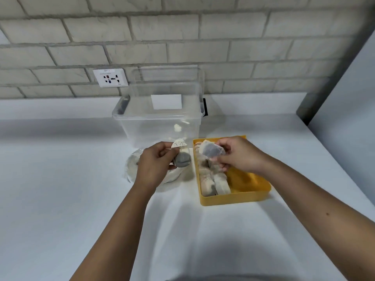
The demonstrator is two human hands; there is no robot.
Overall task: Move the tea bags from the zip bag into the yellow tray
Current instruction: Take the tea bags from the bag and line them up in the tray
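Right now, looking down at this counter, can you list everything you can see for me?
Yellow tray: one, yellow, on the counter, right of centre.
Tea bags in tray: several, exact count unclear, pale, along its left side.
Dark tea bag: one, grey-brown, held above the tray's far end.
Zip bag: one, clear, on the counter left of the tray.
Pale tea bag: one, whitish, pinched above the zip bag.
Grey tea bag: one, grey, just below the pale one.
Storage box: one, clear, behind both.
Wall socket: one, white, on the brick wall.
Left hand: one, pinches the pale tea bag.
Right hand: one, holds the dark tea bag.
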